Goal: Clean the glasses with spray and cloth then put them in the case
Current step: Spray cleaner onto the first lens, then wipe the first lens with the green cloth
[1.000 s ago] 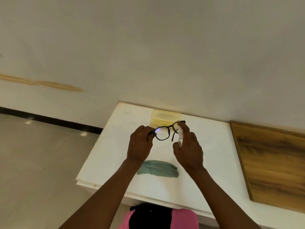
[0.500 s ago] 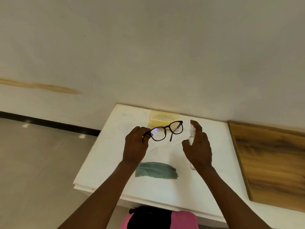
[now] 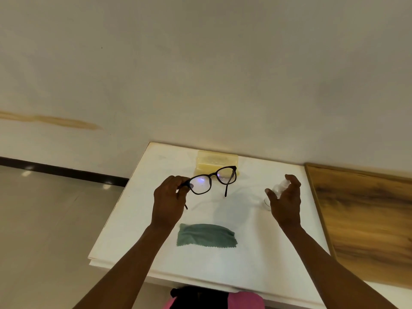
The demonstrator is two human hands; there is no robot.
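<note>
Black-framed glasses are held up above the white table, with my left hand pinching them at the left hinge and the temples hanging down. To the right, my right hand curls round a small clear spray bottle; its base is low, at or just above the tabletop. A teal cloth lies flat on the table between my forearms. The pale yellow glasses case sits at the table's far edge against the wall, behind the glasses.
A wooden board adjoins the table on the right. The wall rises directly behind the table, and tiled floor lies to the left. Dark and pink clothing shows at the table's near edge.
My right hand has moved the spray bottle away from the lens, to the right and down toward the table. My left hand still holds the glasses in about the same place.
</note>
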